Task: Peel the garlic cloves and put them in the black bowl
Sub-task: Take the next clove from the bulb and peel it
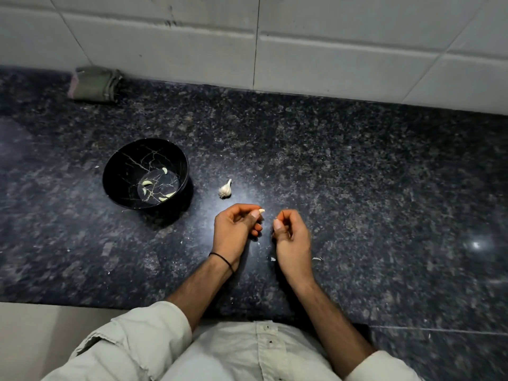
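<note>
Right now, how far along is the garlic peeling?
Done: several peeled cloves lie in the black bowl. In hand: the left hand pinches one clove, the right hand curled beside it. Left: that clove must go in, and the garlic bulb on the counter awaits peeling.

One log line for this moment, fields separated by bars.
left hand: pinches garlic clove | right hand: curled, contents unclear | black bowl: peeled cloves inside | garlic bulb: on counter

Dim wide-angle view, glare on the counter (357, 160), edges blurred.
</note>
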